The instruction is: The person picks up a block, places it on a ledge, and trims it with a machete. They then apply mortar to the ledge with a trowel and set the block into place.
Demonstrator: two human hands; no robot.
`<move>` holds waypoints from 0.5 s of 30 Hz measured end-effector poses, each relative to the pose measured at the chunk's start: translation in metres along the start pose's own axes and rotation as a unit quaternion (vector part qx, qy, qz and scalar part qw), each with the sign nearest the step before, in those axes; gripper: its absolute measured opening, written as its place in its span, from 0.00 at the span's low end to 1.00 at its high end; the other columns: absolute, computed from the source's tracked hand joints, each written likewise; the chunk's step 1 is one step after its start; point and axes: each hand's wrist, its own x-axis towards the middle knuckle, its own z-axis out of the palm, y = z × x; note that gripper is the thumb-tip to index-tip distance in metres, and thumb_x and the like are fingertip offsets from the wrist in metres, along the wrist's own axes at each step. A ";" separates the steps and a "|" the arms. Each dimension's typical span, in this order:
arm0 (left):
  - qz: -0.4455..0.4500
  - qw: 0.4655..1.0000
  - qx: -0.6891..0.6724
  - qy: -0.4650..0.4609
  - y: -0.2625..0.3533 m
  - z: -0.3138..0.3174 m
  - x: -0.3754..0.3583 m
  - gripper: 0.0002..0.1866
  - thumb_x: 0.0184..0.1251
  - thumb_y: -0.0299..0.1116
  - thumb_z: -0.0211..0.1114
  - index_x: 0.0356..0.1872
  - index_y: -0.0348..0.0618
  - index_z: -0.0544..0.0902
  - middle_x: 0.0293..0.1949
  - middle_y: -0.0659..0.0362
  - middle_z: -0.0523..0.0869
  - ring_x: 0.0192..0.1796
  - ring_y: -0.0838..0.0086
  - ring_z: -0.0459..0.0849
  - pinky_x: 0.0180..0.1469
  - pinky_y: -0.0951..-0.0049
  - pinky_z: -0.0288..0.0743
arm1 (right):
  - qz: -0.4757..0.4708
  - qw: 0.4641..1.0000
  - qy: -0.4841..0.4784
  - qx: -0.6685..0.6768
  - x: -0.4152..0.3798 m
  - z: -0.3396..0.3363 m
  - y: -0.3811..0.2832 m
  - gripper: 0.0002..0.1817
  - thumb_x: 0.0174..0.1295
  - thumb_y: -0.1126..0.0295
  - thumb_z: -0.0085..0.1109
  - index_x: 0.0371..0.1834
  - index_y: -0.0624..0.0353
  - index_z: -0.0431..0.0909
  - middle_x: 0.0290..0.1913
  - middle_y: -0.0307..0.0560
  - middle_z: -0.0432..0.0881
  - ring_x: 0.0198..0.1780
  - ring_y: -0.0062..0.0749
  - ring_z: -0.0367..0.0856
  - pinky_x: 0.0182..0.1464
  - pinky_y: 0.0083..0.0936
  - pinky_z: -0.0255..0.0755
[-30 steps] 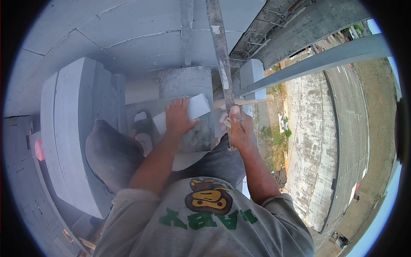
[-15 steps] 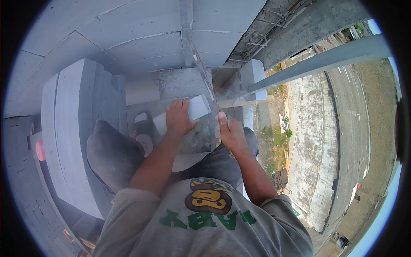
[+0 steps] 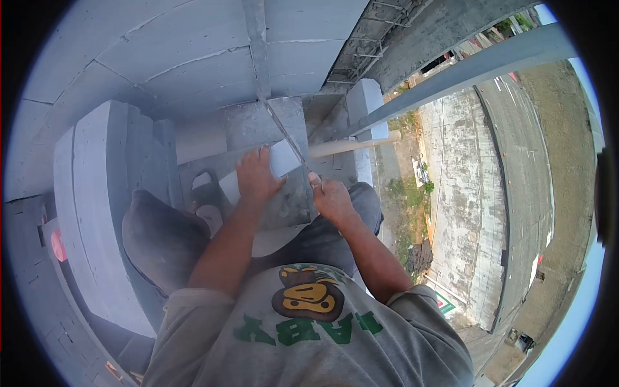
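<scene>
A pale lightweight concrete block [image 3: 284,158] lies at an angle on a grey slab between my knees. My left hand [image 3: 256,175] grips it from above, with the fingers over its far side and the thumb toward its right end. My right hand [image 3: 335,202] is closed round the handle of a saw [image 3: 280,124], mostly hidden in the fist. The saw's long thin blade shows nearly edge-on, slanting up and left from the fist, right along the block's right end. How deep the teeth sit cannot be seen.
Large pale blocks [image 3: 97,213] stand stacked to my left. A block wall [image 3: 187,64] rises ahead. On the right, a grey beam [image 3: 464,77] and a round pole [image 3: 361,144] lie near a drop, with ground and a long roof [image 3: 461,213] far below.
My right hand has drawn the saw back toward my body, and the blade's far end reaches less far. The left hand keeps its hold on the block. The whole view has shifted slightly.
</scene>
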 end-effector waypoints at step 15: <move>-0.015 1.000 0.008 -0.014 0.000 -0.003 -0.003 0.50 0.44 0.55 0.78 0.70 0.46 0.69 0.60 0.54 0.75 0.66 0.60 0.71 0.68 0.53 0.60 | -0.021 0.999 0.005 -0.026 -0.001 0.027 0.018 0.30 0.78 0.49 0.36 0.38 0.65 0.81 0.38 0.69 0.84 0.40 0.69 0.82 0.44 0.56 0.71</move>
